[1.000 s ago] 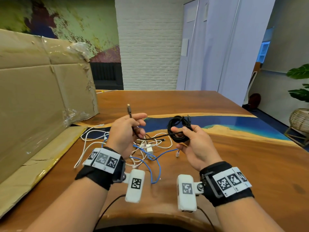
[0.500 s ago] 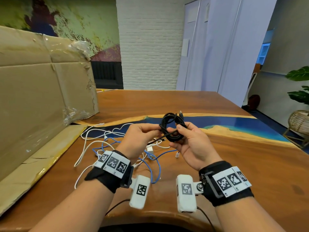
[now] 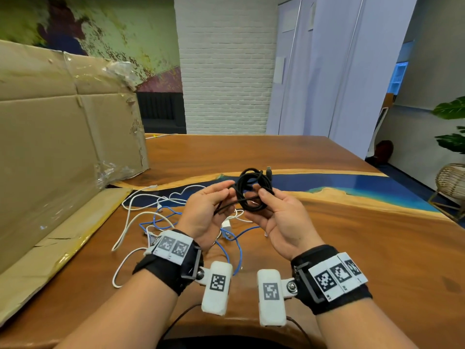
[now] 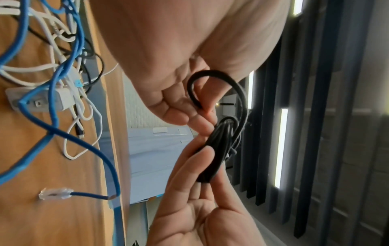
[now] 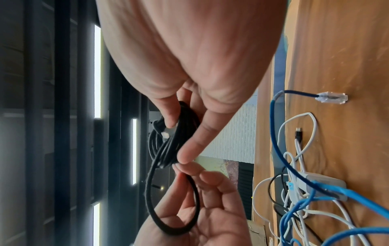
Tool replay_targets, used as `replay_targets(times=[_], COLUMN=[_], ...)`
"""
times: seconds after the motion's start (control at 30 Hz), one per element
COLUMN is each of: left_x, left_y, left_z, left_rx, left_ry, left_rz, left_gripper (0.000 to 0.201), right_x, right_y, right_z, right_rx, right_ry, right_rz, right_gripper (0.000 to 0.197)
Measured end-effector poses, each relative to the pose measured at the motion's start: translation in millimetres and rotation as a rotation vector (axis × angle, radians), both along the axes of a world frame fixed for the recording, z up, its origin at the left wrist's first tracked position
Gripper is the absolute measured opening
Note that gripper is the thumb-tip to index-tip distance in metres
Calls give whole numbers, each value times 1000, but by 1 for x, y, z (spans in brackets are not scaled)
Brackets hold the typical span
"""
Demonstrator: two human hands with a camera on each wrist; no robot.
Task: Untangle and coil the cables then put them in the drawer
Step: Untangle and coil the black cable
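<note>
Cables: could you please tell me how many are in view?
4 at least: black coil, held by left hand and right hand; on the table, blue cable, white cable, thin black cable. The white tangle may hide more.

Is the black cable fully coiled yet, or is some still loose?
Mostly coiled. The black cable is bundled in loops in the right hand, but a loose tail runs to the left hand, which pinches it.

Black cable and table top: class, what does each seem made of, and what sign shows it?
Black cable: looks like matte rubber or woven sheath; dull, bends in tight loops. Table top: glossy varnished wood, visible grain, with a blue resin-like strip.
</note>
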State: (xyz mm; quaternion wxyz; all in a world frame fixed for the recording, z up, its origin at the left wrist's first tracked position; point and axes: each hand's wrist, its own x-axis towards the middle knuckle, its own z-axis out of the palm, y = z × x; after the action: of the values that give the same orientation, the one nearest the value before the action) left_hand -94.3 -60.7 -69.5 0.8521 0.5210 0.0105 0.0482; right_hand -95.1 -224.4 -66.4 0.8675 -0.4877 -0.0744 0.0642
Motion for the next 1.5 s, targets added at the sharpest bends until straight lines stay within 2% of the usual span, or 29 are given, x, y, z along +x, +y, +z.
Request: replay_targets(times=[0.17, 0.4, 0.53, 0.6, 0.67, 0.73, 0.8, 0.87, 0.97, 1.07, 1.1, 1.3, 1.37, 1.5], left_x=[-5, -14, -18, -22, -23, -18, -13, -9, -6, 2, 4, -1, -2, -5], left_y=[0, -12, -12, -16, -21, -22, -20, -18, -15, 6, 14, 24, 26, 24], left_z=[5, 9, 10, 11, 12, 12, 12, 12, 18, 33, 37, 41, 42, 47], left_rx=[235, 210, 430, 539, 674, 886, 1022, 1075, 969, 579, 450, 4, -25, 147], left_ry=[12, -64, -177, -253, -343, -414, -404, -363, -399, -386, -364, -213, -191, -305], left_rz=[-146, -50, -44, -45, 20, 146, 211, 228, 310, 498, 513, 402, 366, 399], left_gripper=[25, 28, 68, 73, 61, 38, 23, 16, 13, 8, 8, 11, 12, 11], right_x=[2, 4, 5, 6, 6, 4, 2, 1, 3, 6, 6, 5, 5, 3], right_y=[-1, 0, -3, -2, -1, 1, 2, 1, -3, -11, -13, -12, -11, -7], right_z=[-1, -2, -5, -7, -8, -6, -4, -2, -2, -6, -8, 2, 1, -1], right_rx=[-43, -149, -224, -270, -299, -308, -325, -340, -337, -321, -303, -150, -169, -297], right_ry=[27, -26, -59, -79, -113, -136, -149, -149, -124, -58, -32, 26, 2, -54], right_rz=[-5, -106, -145, -163, -161, -151, -152, -154, -154, -168, -160, -38, -16, 1], right_gripper=[20, 17, 19, 20, 21, 21, 20, 20, 18, 16, 16, 16, 16, 15])
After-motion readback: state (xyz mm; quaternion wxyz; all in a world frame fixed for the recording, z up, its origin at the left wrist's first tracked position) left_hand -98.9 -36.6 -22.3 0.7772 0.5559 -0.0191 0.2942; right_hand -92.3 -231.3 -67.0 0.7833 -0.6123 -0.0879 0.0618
